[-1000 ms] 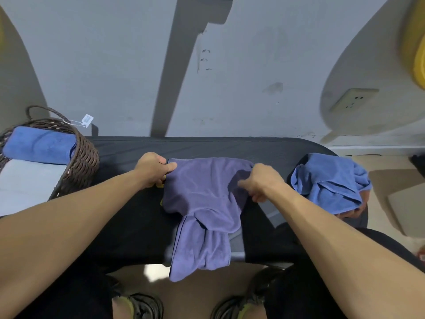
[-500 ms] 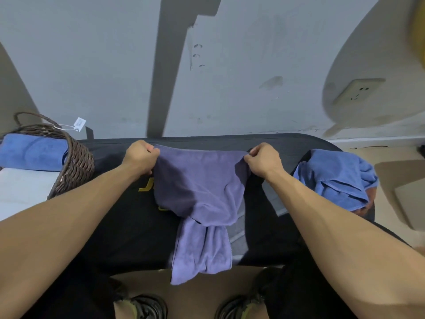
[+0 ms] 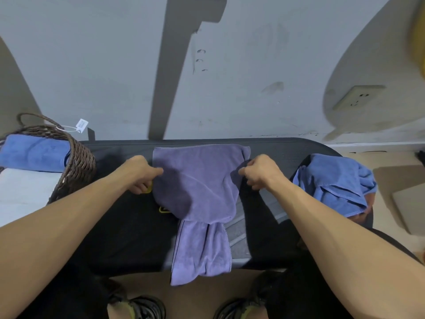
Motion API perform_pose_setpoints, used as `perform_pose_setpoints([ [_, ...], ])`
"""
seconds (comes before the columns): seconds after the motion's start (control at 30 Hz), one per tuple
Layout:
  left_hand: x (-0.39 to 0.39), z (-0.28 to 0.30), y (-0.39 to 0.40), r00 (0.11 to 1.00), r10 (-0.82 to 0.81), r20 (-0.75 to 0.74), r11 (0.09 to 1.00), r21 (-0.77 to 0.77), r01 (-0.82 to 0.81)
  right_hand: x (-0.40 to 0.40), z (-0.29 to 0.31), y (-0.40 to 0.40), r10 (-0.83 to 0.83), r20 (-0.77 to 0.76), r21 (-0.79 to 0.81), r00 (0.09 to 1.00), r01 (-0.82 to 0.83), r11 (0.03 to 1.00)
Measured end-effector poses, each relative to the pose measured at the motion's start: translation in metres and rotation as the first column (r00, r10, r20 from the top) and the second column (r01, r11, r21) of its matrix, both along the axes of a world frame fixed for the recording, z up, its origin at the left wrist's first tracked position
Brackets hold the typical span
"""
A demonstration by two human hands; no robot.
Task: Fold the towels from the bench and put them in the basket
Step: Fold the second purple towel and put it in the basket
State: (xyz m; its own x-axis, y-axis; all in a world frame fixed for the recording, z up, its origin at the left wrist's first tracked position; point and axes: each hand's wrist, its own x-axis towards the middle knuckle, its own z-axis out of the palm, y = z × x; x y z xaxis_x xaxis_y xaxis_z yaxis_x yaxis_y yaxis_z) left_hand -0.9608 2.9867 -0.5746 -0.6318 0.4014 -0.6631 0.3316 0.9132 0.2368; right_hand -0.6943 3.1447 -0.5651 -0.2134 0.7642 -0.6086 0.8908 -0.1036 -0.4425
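Wicker basket (image 3: pixel 76 162): at the bench's left end, far left of the purple towel; one folded blue towel (image 3: pixel 34 153) already lies inside, so that much looks done.
Bench (image 3: pixel 119 226): black padded top, carrying everything listed below.
Left hand (image 3: pixel 138 173): at the purple towel's left edge, fingers curled, pinching the cloth.
Purple towel (image 3: pixel 197 185): middle of the bench; upper part spread flat with a straight far edge, lower part bunched into a narrow hank that hangs over the near edge. Soft microfibre look, stitched hem. Judged mid-spread, not yet folded.
Right hand (image 3: pixel 259 171): at the purple towel's right edge, fingers curled, gripping a gathered bit of cloth.
Crumpled blue towel (image 3: pixel 333 180): right of the purple towel, at the bench's right end, in an unfolded heap; untouched.
Remaining: fold and basket the purple towel, then the crumpled blue one.
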Motion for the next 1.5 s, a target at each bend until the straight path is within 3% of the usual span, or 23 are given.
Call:
perform_pose_setpoints([
  [0.1,0.02,0.008,-0.027,0.983,-0.109,0.145,0.98,-0.151,0.131,0.003,0.009,-0.016,0.131,0.109,-0.364,0.985,-0.083,0.928],
  [0.17,0.041,0.005,-0.041,0.962,-0.104,0.254,0.98,-0.138,0.142,0.004,0.01,-0.029,0.239,0.107,-0.501,0.965,-0.156,0.852],
  [0.23,0.061,-0.004,-0.048,0.965,-0.126,0.229,0.99,-0.034,0.138,0.004,0.007,-0.044,0.265,0.038,-0.527,0.964,-0.205,0.824],
  [0.33,0.076,-0.013,-0.05,0.984,-0.082,0.155,0.986,0.159,0.057,0.001,0.006,-0.06,0.266,-0.057,-0.405,0.962,-0.266,0.875],
  [0.4,0.073,-0.013,-0.047,0.99,-0.027,0.138,0.962,0.271,-0.012,0.0,0.01,-0.063,0.165,-0.136,-0.35,0.977,-0.203,0.915],
  [0.47,0.069,-0.01,-0.045,0.976,0.072,0.206,0.919,0.366,-0.145,0.0,0.015,-0.059,-0.06,-0.257,-0.38,0.965,-0.044,0.924],
  [0.57,0.065,-0.003,-0.038,0.915,0.161,0.37,0.802,0.491,-0.34,0.003,0.017,-0.051,-0.301,-0.429,-0.401,0.852,0.119,0.909],
  [0.7,0.055,0.008,-0.026,0.882,0.293,0.37,0.653,0.596,-0.467,0.005,0.013,-0.048,-0.419,-0.558,-0.313,0.717,0.286,0.906],
  [0.77,0.054,0.01,-0.029,0.898,0.274,0.343,0.757,0.499,-0.422,0.006,0.011,-0.05,-0.24,-0.511,-0.092,0.826,0.225,0.97],
  [0.83,0.061,0.009,-0.037,0.934,0.166,0.317,0.912,0.311,-0.267,0.007,0.011,-0.057,0.101,-0.349,0.089,0.932,-0.074,0.993],
  [0.9,0.073,0.003,-0.046,0.945,0.025,0.326,0.983,0.164,-0.082,0.004,0.011,-0.071,0.431,-0.212,0.086,0.877,-0.423,0.902],
  [1.0,0.088,-0.008,-0.055,0.959,-0.192,0.207,0.976,0.145,0.163,0.0,0.0,-0.095,0.693,-0.099,0.106,0.714,-0.685,0.721],
  [1.13,0.097,-0.015,-0.064,0.919,-0.393,-0.024,0.891,0.237,0.387,-0.002,-0.017,-0.113,0.843,0.042,0.148,0.537,-0.837,0.526],
  [1.3,0.098,-0.021,-0.067,0.861,-0.508,-0.004,0.83,0.264,0.491,-0.006,-0.024,-0.122,0.891,0.049,0.244,0.451,-0.871,0.427],
  [1.4,0.089,-0.016,-0.065,0.87,-0.482,0.103,0.856,0.265,0.443,-0.004,-0.021,-0.118,0.895,0.078,0.178,0.44,-0.889,0.421],
  [1.5,0.079,-0.009,-0.062,0.923,-0.313,0.222,0.902,0.374,0.216,-0.002,-0.014,-0.113,0.87,0.04,0.155,0.492,-0.863,0.481],
])
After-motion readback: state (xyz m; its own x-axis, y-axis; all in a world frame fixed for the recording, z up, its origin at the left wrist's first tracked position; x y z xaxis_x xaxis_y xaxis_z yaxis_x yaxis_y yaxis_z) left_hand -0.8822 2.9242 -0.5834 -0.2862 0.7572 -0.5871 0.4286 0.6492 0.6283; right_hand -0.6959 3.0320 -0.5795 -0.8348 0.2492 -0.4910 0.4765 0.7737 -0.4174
